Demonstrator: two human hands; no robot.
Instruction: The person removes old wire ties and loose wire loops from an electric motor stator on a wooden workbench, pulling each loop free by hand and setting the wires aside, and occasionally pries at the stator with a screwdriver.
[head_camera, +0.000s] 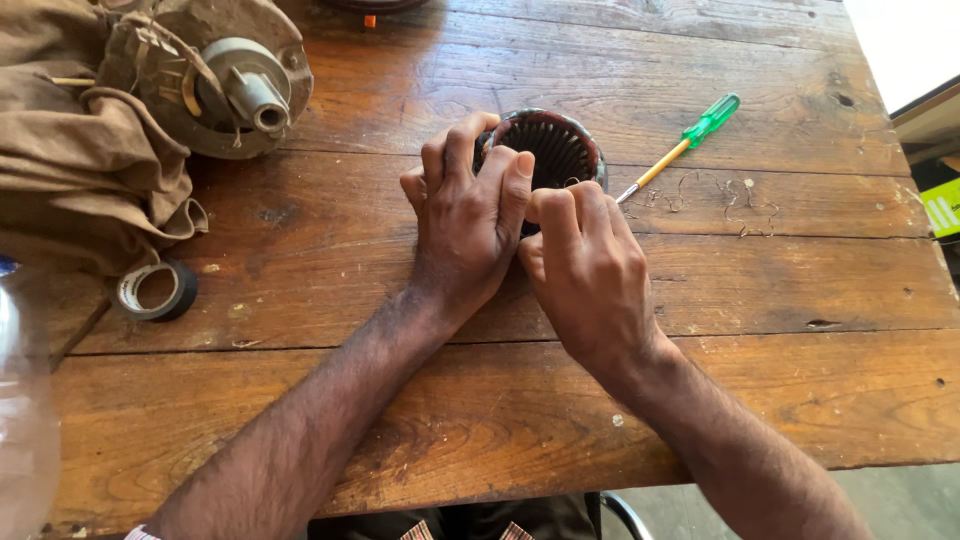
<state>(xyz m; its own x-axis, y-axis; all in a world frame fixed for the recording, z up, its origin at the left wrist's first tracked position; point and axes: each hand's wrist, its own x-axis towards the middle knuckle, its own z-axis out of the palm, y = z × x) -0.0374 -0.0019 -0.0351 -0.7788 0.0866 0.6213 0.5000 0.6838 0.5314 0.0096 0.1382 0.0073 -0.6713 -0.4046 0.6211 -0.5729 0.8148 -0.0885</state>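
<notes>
At the far left lies a crumpled brown cloth (70, 130), with a round grey metal motor housing with a stubby shaft (225, 75) resting against it. Nearer, a small roll of dark tape (155, 290) lies flat on the worn wooden table (480, 420). Mid-table, the left hand (465, 225) curls its fingers over the near-left rim of a dark, ribbed, ring-shaped stator core (550, 150). The right hand (590, 270) pinches the core's near edge. Just right of it lies a green-handled screwdriver (685, 145).
</notes>
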